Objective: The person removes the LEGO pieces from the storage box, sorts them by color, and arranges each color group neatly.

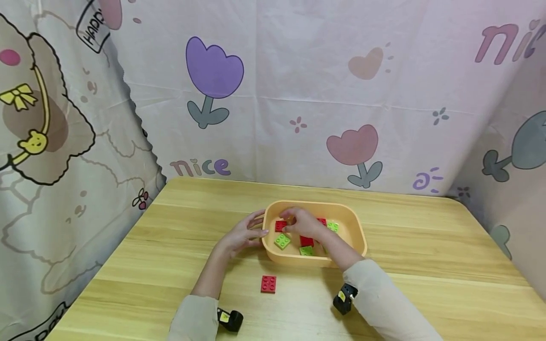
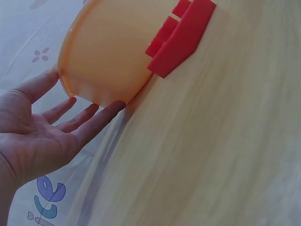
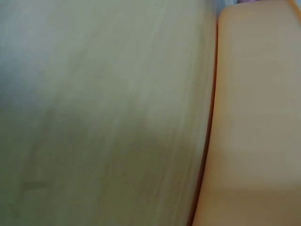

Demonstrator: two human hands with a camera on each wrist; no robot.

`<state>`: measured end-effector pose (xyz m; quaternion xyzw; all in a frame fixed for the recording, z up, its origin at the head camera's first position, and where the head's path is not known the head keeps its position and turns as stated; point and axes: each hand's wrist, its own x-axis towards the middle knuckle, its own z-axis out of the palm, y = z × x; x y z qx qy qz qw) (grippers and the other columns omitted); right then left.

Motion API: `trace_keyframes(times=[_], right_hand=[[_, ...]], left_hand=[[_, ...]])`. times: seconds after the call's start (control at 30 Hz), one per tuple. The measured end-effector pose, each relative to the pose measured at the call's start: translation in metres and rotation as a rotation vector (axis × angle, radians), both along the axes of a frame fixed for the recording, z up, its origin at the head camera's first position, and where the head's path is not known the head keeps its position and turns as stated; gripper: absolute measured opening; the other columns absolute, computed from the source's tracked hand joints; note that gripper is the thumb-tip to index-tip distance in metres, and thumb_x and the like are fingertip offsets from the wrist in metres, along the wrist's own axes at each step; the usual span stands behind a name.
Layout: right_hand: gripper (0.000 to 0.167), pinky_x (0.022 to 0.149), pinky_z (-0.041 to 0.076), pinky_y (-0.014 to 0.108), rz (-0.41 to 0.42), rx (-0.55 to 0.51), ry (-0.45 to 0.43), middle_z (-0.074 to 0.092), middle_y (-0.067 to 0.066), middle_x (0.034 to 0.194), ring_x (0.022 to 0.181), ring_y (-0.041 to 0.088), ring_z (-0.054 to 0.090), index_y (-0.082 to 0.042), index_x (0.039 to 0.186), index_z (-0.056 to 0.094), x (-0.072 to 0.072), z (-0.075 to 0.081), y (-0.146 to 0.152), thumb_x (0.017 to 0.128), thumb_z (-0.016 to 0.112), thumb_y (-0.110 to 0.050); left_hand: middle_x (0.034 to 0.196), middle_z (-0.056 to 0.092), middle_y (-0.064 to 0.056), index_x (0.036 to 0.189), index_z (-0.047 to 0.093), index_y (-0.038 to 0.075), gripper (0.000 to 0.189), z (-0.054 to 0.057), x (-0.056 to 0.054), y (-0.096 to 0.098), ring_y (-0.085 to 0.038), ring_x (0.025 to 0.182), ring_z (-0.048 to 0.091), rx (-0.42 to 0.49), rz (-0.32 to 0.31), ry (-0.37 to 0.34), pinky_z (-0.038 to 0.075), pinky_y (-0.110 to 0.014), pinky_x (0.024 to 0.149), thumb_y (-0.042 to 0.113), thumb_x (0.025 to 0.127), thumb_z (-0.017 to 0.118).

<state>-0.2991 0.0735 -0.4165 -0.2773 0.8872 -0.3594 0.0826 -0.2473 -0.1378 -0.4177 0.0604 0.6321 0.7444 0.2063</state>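
A peach-coloured plastic tray (image 1: 357,233) holds several red and green toy building bricks. My left hand (image 1: 241,235) rests against the tray's left end, its fingers spread and nearly straight along the outer wall; the left wrist view shows this hand (image 2: 44,127) with its fingertips at the wall. My right hand (image 1: 304,222) reaches in over the rim, its thumb and forefinger right at a red brick (image 1: 280,226); I cannot tell whether they pinch it. Beside that brick lies a green brick (image 1: 282,241). The right hand and forearm hide part of the tray's contents.
On the wooden table (image 1: 170,265), a single red brick (image 1: 268,284) lies in front of the tray, studs up. A printed curtain (image 1: 281,61) hangs behind the table's far edge. The right wrist view shows mostly tabletop and the tray's outer wall (image 3: 256,117).
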Motion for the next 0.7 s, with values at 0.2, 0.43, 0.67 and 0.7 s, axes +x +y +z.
trace_keyframes(times=[0.2,0.43,0.67,0.7], right_hand=[[0.032,0.076,0.048,0.031,-0.018,0.038,-0.009,0.061,0.004,0.101,0.085,0.017,0.052,-0.005,0.109,0.064,0.0020,-0.0014,-0.0009,0.078,0.073,-0.008],[0.032,0.074,0.048,0.029,-0.029,0.051,0.009,0.060,0.003,0.101,0.084,0.015,0.052,-0.006,0.108,0.065,0.0002,-0.0030,-0.0024,0.078,0.073,-0.009],[0.031,0.069,0.049,0.027,-0.015,0.036,0.017,0.060,0.003,0.100,0.080,0.015,0.053,-0.005,0.108,0.065,0.0013,-0.0006,-0.0012,0.078,0.073,-0.009],[0.031,0.068,0.049,0.027,-0.014,0.035,0.018,0.060,0.003,0.100,0.079,0.014,0.053,-0.005,0.108,0.065,0.0016,0.0002,-0.0008,0.078,0.073,-0.009]], left_hand=[[0.145,0.023,-0.022,0.144,0.025,0.008,0.065,0.0004,-0.0001,0.0002,-0.041,0.123,0.037,0.000,0.004,-0.006,0.047,-0.044,0.088,-0.004,0.088,0.055],[0.144,0.024,-0.022,0.143,0.026,0.007,0.065,0.0006,0.0002,-0.0004,-0.041,0.121,0.038,-0.008,0.011,0.004,0.048,-0.044,0.087,-0.003,0.087,0.057],[0.144,0.024,-0.022,0.144,0.026,0.008,0.066,0.0005,0.0002,0.0000,-0.041,0.121,0.039,0.004,0.005,0.004,0.048,-0.044,0.087,-0.003,0.087,0.057],[0.144,0.024,-0.022,0.143,0.026,0.008,0.066,0.0006,0.0003,-0.0001,-0.042,0.121,0.039,0.006,0.003,0.003,0.048,-0.044,0.087,-0.003,0.087,0.057]])
